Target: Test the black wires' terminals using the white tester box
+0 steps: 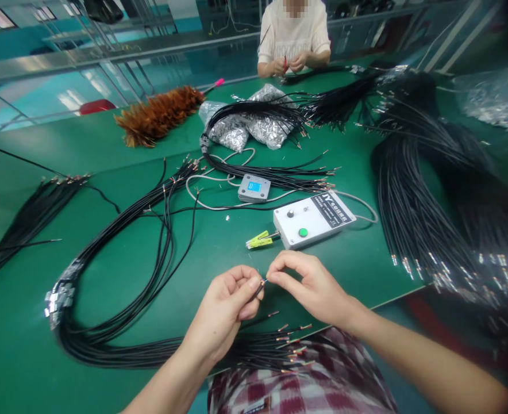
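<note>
My left hand is closed in a pinch on the end of a thin black wire, just above the near edge of the green table. My right hand pinches the wire's bare tip from the right, fingertips almost touching the left hand's. Below my hands lies a bundle of black wires with stripped copper ends, looping off to the left. A white control box with a green button and a yellow-green clip sits just beyond my hands.
A small grey unit with a blue display lies behind the box. More black wire bundles lie at the left, centre and right. A brown feather duster and silver foil bags sit farther back. Another person works at the far side.
</note>
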`<state>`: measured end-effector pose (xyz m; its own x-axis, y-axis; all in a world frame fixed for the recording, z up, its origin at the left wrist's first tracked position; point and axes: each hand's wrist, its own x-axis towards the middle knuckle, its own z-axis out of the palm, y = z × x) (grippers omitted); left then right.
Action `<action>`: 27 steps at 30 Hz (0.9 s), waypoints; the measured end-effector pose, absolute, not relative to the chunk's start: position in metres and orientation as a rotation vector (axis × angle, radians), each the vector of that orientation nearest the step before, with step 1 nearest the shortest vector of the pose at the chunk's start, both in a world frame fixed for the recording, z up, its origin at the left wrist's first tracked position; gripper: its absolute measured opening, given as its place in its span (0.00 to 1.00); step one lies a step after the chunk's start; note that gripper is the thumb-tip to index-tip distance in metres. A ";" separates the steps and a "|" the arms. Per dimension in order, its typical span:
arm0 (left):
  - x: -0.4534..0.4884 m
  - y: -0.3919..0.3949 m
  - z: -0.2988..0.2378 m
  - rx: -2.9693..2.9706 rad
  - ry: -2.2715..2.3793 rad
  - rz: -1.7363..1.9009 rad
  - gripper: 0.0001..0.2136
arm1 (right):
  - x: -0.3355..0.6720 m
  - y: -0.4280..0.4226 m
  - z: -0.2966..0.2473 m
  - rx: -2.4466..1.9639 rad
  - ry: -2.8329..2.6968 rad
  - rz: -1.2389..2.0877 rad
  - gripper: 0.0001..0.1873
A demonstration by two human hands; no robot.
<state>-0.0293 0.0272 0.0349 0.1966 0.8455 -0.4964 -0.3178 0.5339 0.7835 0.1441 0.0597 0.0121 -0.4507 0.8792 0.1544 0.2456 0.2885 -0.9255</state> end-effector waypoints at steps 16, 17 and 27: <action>-0.034 0.021 0.041 0.646 1.153 0.937 0.15 | 0.164 0.051 0.015 -1.132 -1.751 0.998 0.12; -0.034 0.021 0.041 0.648 1.142 0.917 0.15 | 0.162 0.049 0.016 -1.088 -1.789 1.040 0.14; -0.027 0.020 0.039 0.661 1.083 0.905 0.12 | 0.143 0.050 0.018 -1.013 -1.673 1.360 0.08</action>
